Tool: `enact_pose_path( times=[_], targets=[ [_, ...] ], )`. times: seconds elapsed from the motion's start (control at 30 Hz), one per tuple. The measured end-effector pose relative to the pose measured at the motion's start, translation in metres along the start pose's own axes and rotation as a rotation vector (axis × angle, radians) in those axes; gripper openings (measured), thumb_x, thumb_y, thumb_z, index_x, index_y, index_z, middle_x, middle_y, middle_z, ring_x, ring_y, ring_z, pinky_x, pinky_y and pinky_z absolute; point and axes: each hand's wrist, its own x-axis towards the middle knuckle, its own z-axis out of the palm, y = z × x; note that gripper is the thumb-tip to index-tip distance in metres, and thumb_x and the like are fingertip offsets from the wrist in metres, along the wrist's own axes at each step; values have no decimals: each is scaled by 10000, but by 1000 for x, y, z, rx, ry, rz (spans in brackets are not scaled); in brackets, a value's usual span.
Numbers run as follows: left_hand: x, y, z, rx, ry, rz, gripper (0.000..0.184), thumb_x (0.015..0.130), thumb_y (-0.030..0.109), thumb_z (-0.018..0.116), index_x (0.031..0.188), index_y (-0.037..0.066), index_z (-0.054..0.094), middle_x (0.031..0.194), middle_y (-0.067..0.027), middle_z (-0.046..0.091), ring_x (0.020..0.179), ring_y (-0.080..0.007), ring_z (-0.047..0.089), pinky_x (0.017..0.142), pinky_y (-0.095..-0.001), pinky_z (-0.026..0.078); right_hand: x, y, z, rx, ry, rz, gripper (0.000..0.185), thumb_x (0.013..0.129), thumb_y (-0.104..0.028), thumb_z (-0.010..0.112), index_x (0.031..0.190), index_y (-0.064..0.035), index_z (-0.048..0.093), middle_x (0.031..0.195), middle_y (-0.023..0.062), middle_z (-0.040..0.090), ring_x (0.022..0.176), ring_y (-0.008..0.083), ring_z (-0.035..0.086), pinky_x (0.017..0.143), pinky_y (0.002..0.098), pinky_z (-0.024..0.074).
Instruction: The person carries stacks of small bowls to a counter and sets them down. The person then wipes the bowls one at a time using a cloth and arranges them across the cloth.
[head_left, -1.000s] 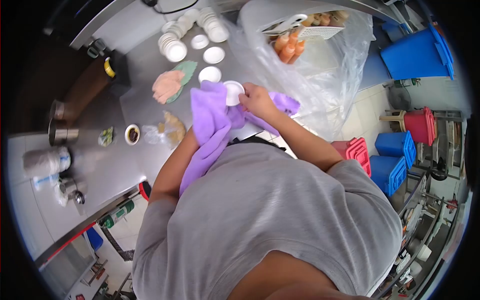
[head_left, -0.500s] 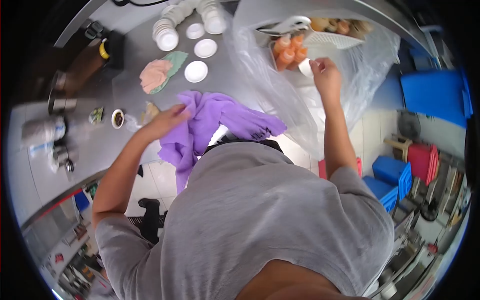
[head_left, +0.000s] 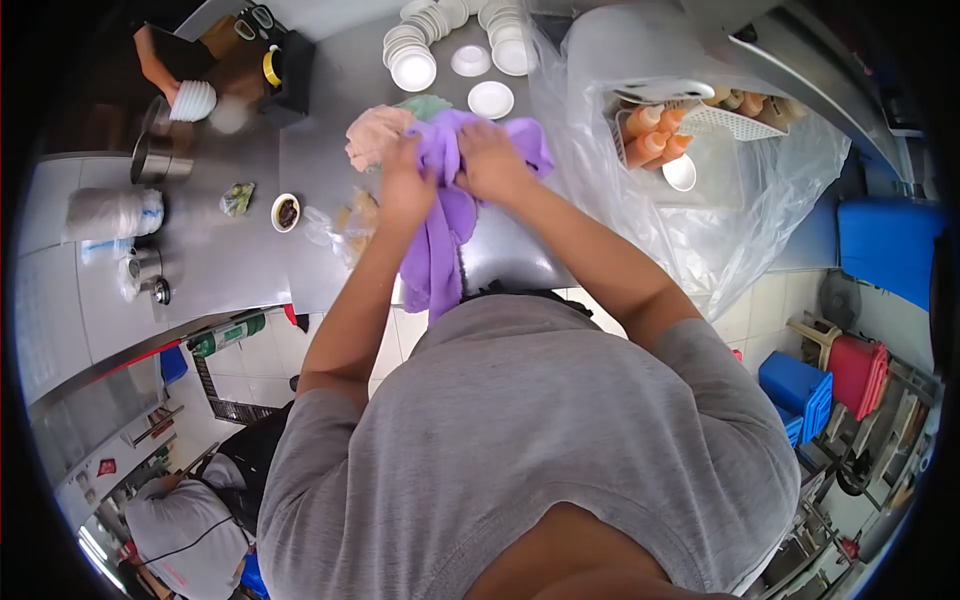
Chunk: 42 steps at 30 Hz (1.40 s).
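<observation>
Gap btwn cloth [head_left: 440,235] & R forearm [head_left: 595,255]; clear sheet [head_left: 735,230] prob. blocks R.

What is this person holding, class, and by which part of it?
The purple cloth: the left hand holds the left side of its bunched upper part, the right hand the right side. Anything inside its folds would be hidden.

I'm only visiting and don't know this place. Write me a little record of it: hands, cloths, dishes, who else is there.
Left hand: holding the purple cloth
Right hand: holding the same cloth
Within the folds: hidden, cannot tell
Other cloths: peach cloth and green cloth, beyond the left hand
Loose dish: white dish, beyond the right hand
Dish at right: white bowl, beside orange bottles
At left: bowl of dark sauce
Someone else: another person's hand, touching stacked white bowls
</observation>
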Motion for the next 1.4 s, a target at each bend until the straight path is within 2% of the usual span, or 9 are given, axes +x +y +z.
enact_pose_path(
  times=[0.13,0.47,0.67,0.77,0.9,0.97,1.07,1.17,1.4],
  targets=[
    [-31,-9,26,-46,-99,45,715,727,103,713,1349,-38,389,1400,-275,353,1309,-446,322,1114,-497,247,-4,5,45,-215,-110,-143,437,765,-210,616,1105,59,555,1164,241,572,1101,365,537,1007,438,370],
    [3,-18,-13,-135,-326,-20,574,703,37,675,1258,86,538,1185,-211,523,1128,-416,486,991,-484,382,22,0,-2,364,-590,81,220,697,-102,638,901,-44,578,925,191,615,886,366,597,757,462,466],
    [25,36,-16,-7,-92,152,509,767,150,610,1252,11,541,1255,-209,514,1259,-396,409,1066,-536,283,61,0,-55,-111,63,202,358,777,-91,529,1131,-51,561,1161,172,588,1164,353,506,953,475,388],
    [2,13,46,154,-294,235,568,810,255,598,1296,-16,488,1415,-218,385,1396,-369,237,1123,-588,139,37,74,48,-82,32,32,464,786,-63,479,1247,-26,509,1285,186,514,1261,356,417,1035,481,320],
    [0,-15,59,378,-225,491,522,815,241,578,1274,1,509,1359,-202,448,1353,-360,315,1129,-534,185,20,74,58,-48,-47,44,479,779,-63,485,1254,-17,520,1262,198,526,1199,350,474,1019,465,341],
    [-9,-14,49,443,-270,567,461,816,241,567,1213,8,546,1275,-182,520,1286,-352,404,1112,-500,243,20,64,49,92,-277,143,429,771,-68,496,1195,-32,555,1222,196,539,1146,353,495,988,456,361],
    [1,-14,36,162,-540,498,335,777,215,603,1060,39,581,1100,-135,584,1123,-323,506,1035,-454,328,27,51,27,138,-340,213,349,763,-72,516,1103,-44,587,1169,188,546,1088,357,507,945,443,385],
    [-1,-21,38,96,-283,410,255,759,221,652,940,65,562,1010,-101,580,1015,-304,522,965,-441,357,34,43,8,220,-138,149,325,759,-58,525,1078,-42,581,1149,185,537,1093,368,495,940,433,390],
    [9,6,20,96,-271,306,501,798,309,634,1209,45,524,1210,-165,517,1207,-328,448,1054,-546,262,84,73,-18,-29,419,197,394,766,-40,527,1159,-23,533,1167,184,527,1156,384,462,987,435,372]
  ],
)
